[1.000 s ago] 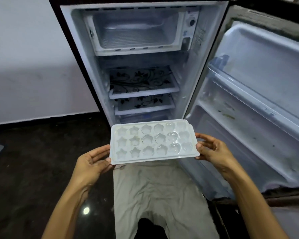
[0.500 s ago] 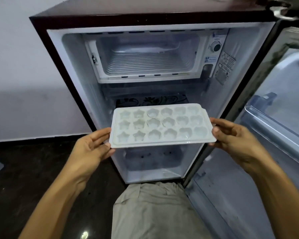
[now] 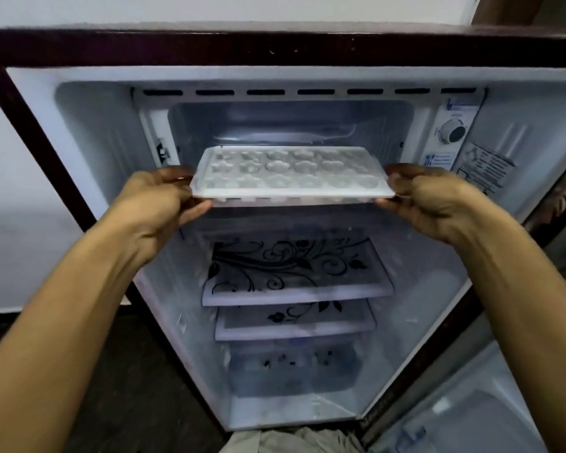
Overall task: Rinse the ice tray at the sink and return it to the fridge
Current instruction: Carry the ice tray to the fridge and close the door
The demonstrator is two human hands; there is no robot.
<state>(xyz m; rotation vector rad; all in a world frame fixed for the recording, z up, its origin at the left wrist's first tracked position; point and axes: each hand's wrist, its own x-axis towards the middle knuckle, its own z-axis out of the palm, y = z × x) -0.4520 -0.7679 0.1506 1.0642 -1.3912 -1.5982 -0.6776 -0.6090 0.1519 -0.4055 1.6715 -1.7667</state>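
Left hand [image 3: 157, 204] fingers [image 3: 177, 176] clamp the left short edge of the ice tray [image 3: 291, 174], thumb under the rim; right hand [image 3: 428, 201] fingers [image 3: 402, 174] clamp the right short edge, same pinch. Tray white, cavities up, held level, long axis running left-right, far long edge pointing into the freezer compartment [image 3: 291, 125] at the top of the open fridge [image 3: 79, 132]. Tray sits at the compartment mouth, in the air, whether it touches the compartment floor can't be told. Round thermostat dial [image 3: 453, 132] right of the compartment; stickers [image 3: 484, 165] below it carry print too blurred to read. Lower down two glass shelves [image 3: 294, 269] with black floral pattern. Open door [image 3: 471, 413] at lower right
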